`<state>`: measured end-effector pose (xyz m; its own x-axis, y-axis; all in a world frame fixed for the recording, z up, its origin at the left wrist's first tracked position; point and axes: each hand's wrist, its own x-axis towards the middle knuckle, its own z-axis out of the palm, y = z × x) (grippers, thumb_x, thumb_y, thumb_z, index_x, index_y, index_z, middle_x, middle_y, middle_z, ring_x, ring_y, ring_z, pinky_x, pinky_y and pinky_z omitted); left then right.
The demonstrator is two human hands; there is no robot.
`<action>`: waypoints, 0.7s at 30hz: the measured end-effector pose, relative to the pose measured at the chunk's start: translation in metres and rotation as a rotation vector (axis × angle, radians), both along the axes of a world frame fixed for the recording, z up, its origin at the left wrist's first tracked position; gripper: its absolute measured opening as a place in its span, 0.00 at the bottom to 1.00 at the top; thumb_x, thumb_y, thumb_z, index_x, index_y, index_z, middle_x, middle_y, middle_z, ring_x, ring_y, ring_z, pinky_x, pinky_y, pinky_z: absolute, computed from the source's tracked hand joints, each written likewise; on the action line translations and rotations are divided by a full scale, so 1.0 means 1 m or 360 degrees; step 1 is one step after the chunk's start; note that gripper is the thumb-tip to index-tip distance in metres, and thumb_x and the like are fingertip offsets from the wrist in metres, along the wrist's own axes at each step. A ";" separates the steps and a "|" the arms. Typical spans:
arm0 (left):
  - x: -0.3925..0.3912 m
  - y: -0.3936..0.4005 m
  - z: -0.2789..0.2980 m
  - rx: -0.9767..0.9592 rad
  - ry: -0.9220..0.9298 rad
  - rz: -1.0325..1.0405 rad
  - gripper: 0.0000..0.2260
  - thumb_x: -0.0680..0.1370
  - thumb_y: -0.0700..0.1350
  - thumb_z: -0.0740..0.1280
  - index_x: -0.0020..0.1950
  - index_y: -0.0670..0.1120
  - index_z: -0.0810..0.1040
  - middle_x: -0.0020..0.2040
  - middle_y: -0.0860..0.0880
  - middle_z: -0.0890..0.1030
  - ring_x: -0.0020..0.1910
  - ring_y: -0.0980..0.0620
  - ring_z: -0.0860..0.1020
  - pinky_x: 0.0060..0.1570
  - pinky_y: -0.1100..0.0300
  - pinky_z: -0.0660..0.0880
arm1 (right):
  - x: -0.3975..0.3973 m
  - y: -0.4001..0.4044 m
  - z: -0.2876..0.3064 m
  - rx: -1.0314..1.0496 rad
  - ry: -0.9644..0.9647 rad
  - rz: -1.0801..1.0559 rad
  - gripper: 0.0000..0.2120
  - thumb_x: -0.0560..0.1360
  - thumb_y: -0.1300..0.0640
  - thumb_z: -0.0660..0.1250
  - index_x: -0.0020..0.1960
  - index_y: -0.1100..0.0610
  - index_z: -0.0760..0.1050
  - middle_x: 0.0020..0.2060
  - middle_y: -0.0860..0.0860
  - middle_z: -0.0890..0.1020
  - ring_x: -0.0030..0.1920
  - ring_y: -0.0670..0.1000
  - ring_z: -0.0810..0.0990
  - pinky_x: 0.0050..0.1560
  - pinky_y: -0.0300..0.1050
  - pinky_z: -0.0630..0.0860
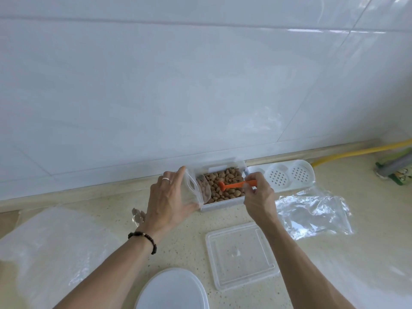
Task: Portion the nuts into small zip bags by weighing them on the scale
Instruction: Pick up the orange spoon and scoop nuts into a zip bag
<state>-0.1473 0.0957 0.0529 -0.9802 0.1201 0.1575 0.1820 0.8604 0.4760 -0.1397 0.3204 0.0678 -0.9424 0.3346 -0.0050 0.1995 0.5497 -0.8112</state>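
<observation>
L hand (169,197) gripped bag (196,188) mouth-open, just beside box (223,206), prob. to catch nuts (225,186). R hand (258,192) pinched scoop (236,185), bowl on nuts.

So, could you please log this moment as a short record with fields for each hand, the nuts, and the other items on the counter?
left hand: holds an open small zip bag at the left edge of the container
right hand: grips an orange scoop over the nuts
nuts: in a clear rectangular container by the wall
clear lid: flat on the counter, nearer the person
white round lid: bottom edge of view
scale reading: none visible
</observation>
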 end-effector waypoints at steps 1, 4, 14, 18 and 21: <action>0.001 -0.001 0.000 -0.0022 0.0013 -0.0004 0.44 0.64 0.59 0.77 0.74 0.50 0.61 0.61 0.46 0.72 0.60 0.47 0.71 0.58 0.53 0.69 | 0.000 -0.005 -0.002 -0.0053 -0.0034 0.0011 0.05 0.80 0.65 0.60 0.49 0.56 0.72 0.38 0.48 0.78 0.29 0.52 0.75 0.29 0.52 0.74; 0.002 -0.004 0.001 -0.0064 0.0011 0.0004 0.45 0.64 0.61 0.77 0.75 0.50 0.61 0.61 0.46 0.72 0.60 0.48 0.71 0.57 0.54 0.69 | -0.001 -0.010 -0.007 -0.0301 -0.0138 -0.0202 0.05 0.80 0.63 0.60 0.52 0.56 0.72 0.41 0.51 0.78 0.30 0.52 0.77 0.27 0.45 0.74; -0.002 0.005 0.011 -0.0173 -0.0127 -0.0011 0.46 0.66 0.65 0.73 0.77 0.49 0.56 0.64 0.46 0.71 0.63 0.47 0.69 0.58 0.54 0.68 | 0.006 0.009 0.006 -0.1013 -0.0210 -0.0806 0.10 0.78 0.67 0.64 0.58 0.59 0.73 0.37 0.56 0.79 0.28 0.50 0.75 0.31 0.44 0.75; -0.009 0.014 0.016 -0.0188 -0.0170 -0.0008 0.46 0.66 0.64 0.73 0.76 0.49 0.56 0.64 0.45 0.70 0.63 0.47 0.69 0.58 0.53 0.68 | 0.006 0.014 0.031 -0.1087 -0.0088 -0.0716 0.09 0.77 0.67 0.64 0.56 0.57 0.73 0.40 0.58 0.80 0.28 0.49 0.75 0.32 0.44 0.74; -0.016 0.022 0.020 -0.0157 -0.0199 -0.0008 0.46 0.66 0.64 0.74 0.76 0.48 0.57 0.65 0.45 0.70 0.65 0.46 0.69 0.59 0.52 0.68 | 0.006 0.012 0.053 -0.0932 0.0009 -0.0560 0.08 0.78 0.65 0.64 0.55 0.56 0.73 0.41 0.59 0.81 0.26 0.48 0.75 0.31 0.43 0.75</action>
<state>-0.1634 0.1181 0.0724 -0.9907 0.1342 0.0217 0.1313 0.9032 0.4086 -0.1334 0.3322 0.1209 -0.7786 0.5645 -0.2741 0.2811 -0.0768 -0.9566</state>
